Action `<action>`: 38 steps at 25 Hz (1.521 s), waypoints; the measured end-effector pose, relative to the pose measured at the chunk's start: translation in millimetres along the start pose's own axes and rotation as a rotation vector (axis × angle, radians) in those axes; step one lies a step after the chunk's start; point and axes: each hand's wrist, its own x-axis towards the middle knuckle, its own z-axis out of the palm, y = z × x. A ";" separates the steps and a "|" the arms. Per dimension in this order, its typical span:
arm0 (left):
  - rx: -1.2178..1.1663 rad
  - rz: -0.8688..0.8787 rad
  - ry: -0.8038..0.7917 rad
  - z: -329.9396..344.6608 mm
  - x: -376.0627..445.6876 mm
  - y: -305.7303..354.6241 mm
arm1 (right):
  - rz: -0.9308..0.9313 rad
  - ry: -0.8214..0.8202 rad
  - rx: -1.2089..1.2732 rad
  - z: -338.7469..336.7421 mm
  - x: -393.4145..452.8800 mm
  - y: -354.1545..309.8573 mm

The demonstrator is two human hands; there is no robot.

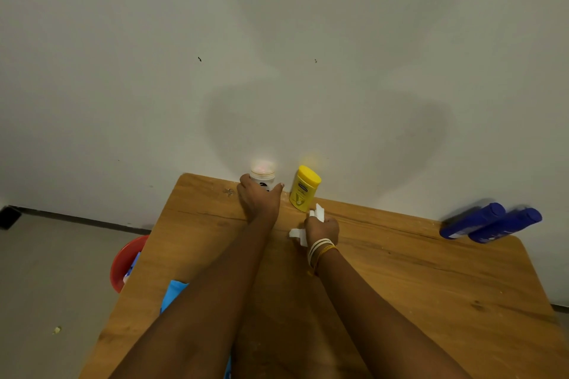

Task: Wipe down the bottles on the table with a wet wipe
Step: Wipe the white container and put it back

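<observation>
A white bottle (pixel 262 174) stands at the far edge of the wooden table (pixel 415 280), against the wall. My left hand (pixel 258 198) grips it from the near side, fingers and thumb wrapped round its body. Right beside it stands a yellow bottle (pixel 304 188), upright and untouched. My right hand (pixel 321 228) is just in front of the yellow bottle and holds a crumpled white wet wipe (pixel 318 213), whose ends stick out above and to the left of the fist. Two dark blue bottles (pixel 489 221) stand at the table's far right edge.
A red bowl (pixel 127 258) with something blue and white in it sits past the table's left edge. A blue item (pixel 174 294) lies on the table under my left forearm. The wall runs directly behind the bottles.
</observation>
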 end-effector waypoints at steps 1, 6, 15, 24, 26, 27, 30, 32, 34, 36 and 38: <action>0.001 0.009 0.001 0.9 1.4 -1.0 | 0.012 -0.011 0.016 -0.7 1.5 -0.2; -0.059 0.051 0.030 1.2 5.5 -6.8 | 0.072 -0.065 0.015 -2.7 3.7 8.7; -0.293 -0.146 -0.098 -48.2 -56.7 -22.4 | 0.024 -0.233 0.081 -38.1 -60.7 15.2; -0.670 -0.316 -0.533 -129.7 -200.9 -14.6 | 0.008 -0.619 0.245 -161.2 -160.4 20.9; -0.904 -0.461 -0.661 -144.3 -240.0 -15.8 | 0.017 -0.652 0.207 -199.0 -177.6 33.4; -0.979 -0.488 -0.676 -149.0 -256.1 -17.9 | -0.010 -0.652 0.175 -214.4 -183.7 38.5; -1.053 -0.443 -0.701 -158.3 -303.1 -23.4 | -0.304 -0.619 0.085 -252.3 -206.7 45.3; -1.037 -0.400 -0.727 -162.9 -328.9 -21.7 | -0.592 -0.521 -0.013 -270.7 -219.4 42.9; -1.045 -0.372 -0.749 -164.4 -347.5 -19.2 | -0.823 -0.429 -0.057 -281.9 -230.9 39.4; -1.081 -0.345 -0.768 -163.6 -361.5 -17.0 | -1.004 -0.364 -0.100 -286.0 -241.3 39.0; -1.118 -0.317 -0.780 -161.7 -367.5 -14.7 | -1.168 -0.326 -0.180 -284.9 -249.0 40.3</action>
